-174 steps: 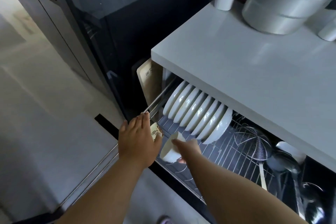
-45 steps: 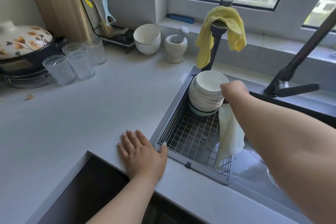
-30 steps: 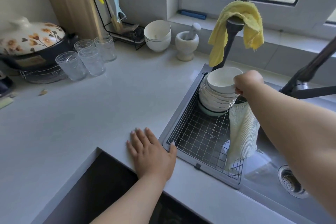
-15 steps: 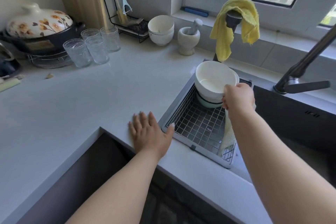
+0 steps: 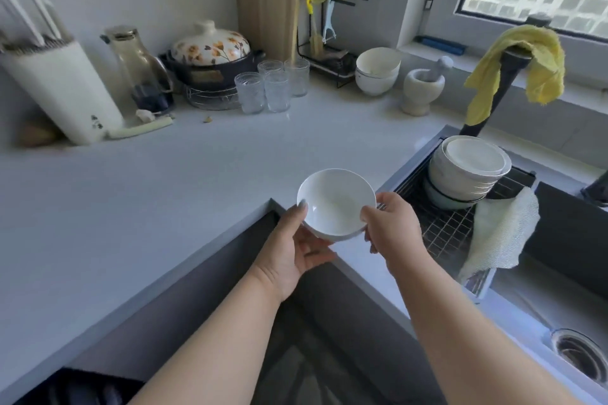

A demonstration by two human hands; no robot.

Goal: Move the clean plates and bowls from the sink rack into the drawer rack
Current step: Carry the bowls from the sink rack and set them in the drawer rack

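A white bowl (image 5: 335, 204) was held in the air by both hands, just left of the sink rack (image 5: 441, 223) and above the inner corner of the grey countertop (image 5: 164, 181). It sat tilted a bit toward the camera, w/ its empty inside showing. The left hand (image 5: 292, 250) cupped it from below, thumb closed on the left rim; the right hand (image 5: 391, 227) pinched the right rim w/ thumb inside, other fingers curled behind. In the sink rack, at its far end, a stack of white bowls (image 5: 467, 171) stood upright, w/ a pale cloth (image 5: 496, 233) draped over the rack's right edge. Behind the rack a yellow cloth (image 5: 533, 66) hung on a dark tap. Farther left of the rack, on the countertop, stood a mortar & pestle (image 5: 422, 85), two nested bowls (image 5: 376, 71), clear glasses (image 5: 273, 85) and a flowered pot (image 5: 210, 56).
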